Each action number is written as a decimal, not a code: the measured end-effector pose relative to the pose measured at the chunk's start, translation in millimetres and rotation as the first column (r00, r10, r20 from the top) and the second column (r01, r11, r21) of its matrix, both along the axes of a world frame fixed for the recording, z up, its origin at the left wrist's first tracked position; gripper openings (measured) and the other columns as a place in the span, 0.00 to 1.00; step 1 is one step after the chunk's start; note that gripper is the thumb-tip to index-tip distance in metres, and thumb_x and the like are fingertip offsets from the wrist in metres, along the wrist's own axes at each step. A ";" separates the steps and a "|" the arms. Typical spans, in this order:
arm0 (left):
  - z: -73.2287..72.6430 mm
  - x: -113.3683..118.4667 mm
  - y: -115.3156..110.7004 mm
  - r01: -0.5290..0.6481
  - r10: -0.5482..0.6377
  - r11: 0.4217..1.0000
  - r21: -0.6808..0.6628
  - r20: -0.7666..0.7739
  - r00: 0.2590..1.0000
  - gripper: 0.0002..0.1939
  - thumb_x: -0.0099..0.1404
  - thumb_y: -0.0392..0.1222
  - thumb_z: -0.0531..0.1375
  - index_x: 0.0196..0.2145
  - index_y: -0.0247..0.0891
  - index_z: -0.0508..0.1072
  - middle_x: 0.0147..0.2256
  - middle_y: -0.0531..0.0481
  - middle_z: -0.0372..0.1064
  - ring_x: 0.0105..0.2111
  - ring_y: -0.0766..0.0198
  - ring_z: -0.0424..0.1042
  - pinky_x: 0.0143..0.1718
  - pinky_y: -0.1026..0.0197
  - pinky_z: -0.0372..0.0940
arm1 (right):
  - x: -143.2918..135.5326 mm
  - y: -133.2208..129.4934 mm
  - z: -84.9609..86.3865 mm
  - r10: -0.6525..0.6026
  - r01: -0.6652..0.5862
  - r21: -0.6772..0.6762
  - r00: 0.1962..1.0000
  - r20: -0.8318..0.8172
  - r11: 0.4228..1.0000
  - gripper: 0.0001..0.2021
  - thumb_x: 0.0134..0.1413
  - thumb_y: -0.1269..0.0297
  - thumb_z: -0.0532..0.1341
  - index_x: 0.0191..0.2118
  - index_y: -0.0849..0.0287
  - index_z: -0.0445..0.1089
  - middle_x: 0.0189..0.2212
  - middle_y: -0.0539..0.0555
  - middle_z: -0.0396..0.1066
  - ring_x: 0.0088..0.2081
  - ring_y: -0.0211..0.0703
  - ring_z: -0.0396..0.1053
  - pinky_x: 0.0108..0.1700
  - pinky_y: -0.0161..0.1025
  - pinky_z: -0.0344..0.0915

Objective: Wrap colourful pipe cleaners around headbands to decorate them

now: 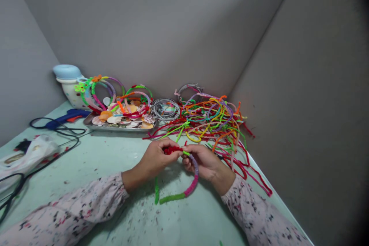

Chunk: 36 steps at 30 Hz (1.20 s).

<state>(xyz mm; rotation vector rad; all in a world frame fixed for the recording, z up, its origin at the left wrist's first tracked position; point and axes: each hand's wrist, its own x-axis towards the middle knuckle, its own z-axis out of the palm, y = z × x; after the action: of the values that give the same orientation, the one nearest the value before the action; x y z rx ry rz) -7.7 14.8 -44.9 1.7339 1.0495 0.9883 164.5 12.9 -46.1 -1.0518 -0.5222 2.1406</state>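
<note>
Both hands meet over the table around a curved band (192, 187) wrapped in fuzzy pipe cleaner, with purple, pink and green sections. My left hand (157, 157) is closed, pinching a bunched red pipe cleaner piece (172, 150) against the top of the band. My right hand (203, 161) is closed too, its thumb and fingers gripping the band beside the red piece, near a short bright green stretch. One green end of the band hangs below my left hand; the other curves round under my right. The part between the fingers is partly hidden.
A metal tray (123, 130) holds seashells and finished wrapped hoops. Right of it lie a grey wire coil (165, 109) and a heap of loose pipe cleaners (213, 117). At left are a blue glue gun (67, 117), its black cord (54, 160), a plastic bag (34, 155) and a blue-lidded container (69, 84).
</note>
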 end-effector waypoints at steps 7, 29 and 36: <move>3.9 -2.8 -0.5 0.018 -0.016 0.998 0.068 -0.038 0.999 0.05 0.55 0.39 0.61 0.29 0.36 0.75 0.29 0.50 0.71 0.31 0.64 0.69 0.34 0.63 0.61 | -0.7 -3.8 -1.5 0.082 -0.089 -0.064 0.992 -0.097 0.994 0.05 0.46 0.70 0.57 0.28 0.67 0.67 0.17 0.49 0.65 0.17 0.30 0.62 0.21 0.27 0.58; 6.8 -4.0 -0.6 0.043 -0.044 0.998 0.039 0.023 0.999 0.08 0.57 0.41 0.61 0.34 0.37 0.78 0.31 0.48 0.73 0.33 0.63 0.69 0.36 0.63 0.62 | 6.5 -2.1 -2.4 -0.039 -0.084 0.412 0.959 0.281 0.907 0.08 0.43 0.64 0.65 0.29 0.63 0.70 0.21 0.48 0.66 0.21 0.32 0.63 0.24 0.30 0.57; 9.4 -3.9 1.3 -0.001 0.001 1.000 0.008 0.004 1.000 0.08 0.57 0.41 0.61 0.32 0.35 0.76 0.32 0.48 0.73 0.33 0.63 0.69 0.37 0.62 0.61 | 19.9 -0.8 17.8 -0.125 -0.181 0.592 0.890 0.439 0.786 0.11 0.47 0.58 0.64 0.28 0.62 0.68 0.23 0.47 0.64 0.26 0.33 0.60 0.31 0.33 0.58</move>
<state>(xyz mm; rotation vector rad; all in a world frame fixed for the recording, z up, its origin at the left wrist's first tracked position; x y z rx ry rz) -11.6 16.1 -35.5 1.7375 1.0450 0.9976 184.5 12.1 -28.3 -1.1404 -1.3742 1.5242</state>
